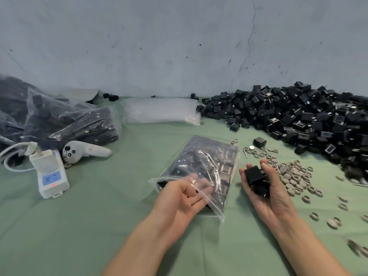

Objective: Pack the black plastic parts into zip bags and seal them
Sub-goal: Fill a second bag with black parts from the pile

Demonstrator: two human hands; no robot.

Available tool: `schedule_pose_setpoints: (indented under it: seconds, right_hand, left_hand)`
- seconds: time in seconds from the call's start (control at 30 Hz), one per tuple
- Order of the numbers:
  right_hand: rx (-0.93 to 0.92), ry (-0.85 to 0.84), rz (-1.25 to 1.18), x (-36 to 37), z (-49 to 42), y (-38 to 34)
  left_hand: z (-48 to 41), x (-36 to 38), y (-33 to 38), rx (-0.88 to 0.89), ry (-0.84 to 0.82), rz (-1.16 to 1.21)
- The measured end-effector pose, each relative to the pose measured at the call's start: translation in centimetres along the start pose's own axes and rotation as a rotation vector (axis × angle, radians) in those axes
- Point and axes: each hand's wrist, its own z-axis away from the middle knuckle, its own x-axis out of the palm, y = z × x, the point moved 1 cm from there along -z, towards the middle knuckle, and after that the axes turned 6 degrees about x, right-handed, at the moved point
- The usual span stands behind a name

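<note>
Green cloth (99, 216) covered the table. Nearest, the left hand (179, 198) had its fingers inside the mouth of a part-filled zip bag (207, 162), thumb outside, pinching the upper film. Just right of it, the right hand (266, 196) lay palm up, curled round a few black parts (255, 179). Grey rings (292, 176) lay scattered beyond. Farther off sat a white power strip (49, 174) and controller (83, 151) at left, filled bags (59, 118), empty bags (159, 110), and a heap of loose parts (298, 116) against the wall (179, 46).
</note>
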Motion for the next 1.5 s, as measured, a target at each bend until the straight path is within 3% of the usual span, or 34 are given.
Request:
schedule_pose_setpoints:
  seconds: [0.17,0.53,0.63,0.7,0.73,0.8,0.87,0.93,1.17,1.37,1.5]
  right_hand:
    - [0.013,0.000,0.016,0.6,0.4,0.0]
    - [0.081,-0.019,-0.052,1.8,0.9,0.1]
    - [0.103,-0.093,-0.089,2.7,1.7,0.1]
    - [0.109,-0.185,-0.066,3.5,2.4,0.1]
    - [0.110,-0.237,-0.028,4.0,2.8,0.1]
    - [0.101,-0.311,0.072,4.9,3.6,0.7]
    - [0.104,-0.368,0.188,5.7,4.4,1.9]
    - [0.145,-0.403,0.262,6.2,5.1,3.1]
    - [0.121,-0.286,0.252,5.8,4.9,3.5]
    - [0.085,-0.112,0.229,4.5,3.4,1.5]
    - [0.078,-0.095,0.194,4.2,3.1,1.2]
  left_hand:
    - [0.2,0.0,-0.1,0.144,-0.015,0.023]
    - [-0.4,1.8,-0.5,0.146,0.038,0.118]
    - [1.2,0.2,-0.3,0.364,0.237,-0.393]
    - [2.5,-0.8,-0.3,0.699,0.414,-0.869]
    - [3.2,-0.7,-0.3,0.885,0.423,-1.042]
    - [3.6,0.3,-0.6,1.104,0.268,-1.226]
    - [3.0,1.6,-1.2,1.104,0.059,-1.369]
    - [2.3,2.0,-1.7,1.068,-0.016,-1.503]
    - [3.6,0.4,-0.6,1.074,0.089,-1.249]
    - [5.1,-4.8,-0.1,0.739,0.145,-1.394]
    - [4.0,-4.2,-1.0,0.781,0.172,-1.473]
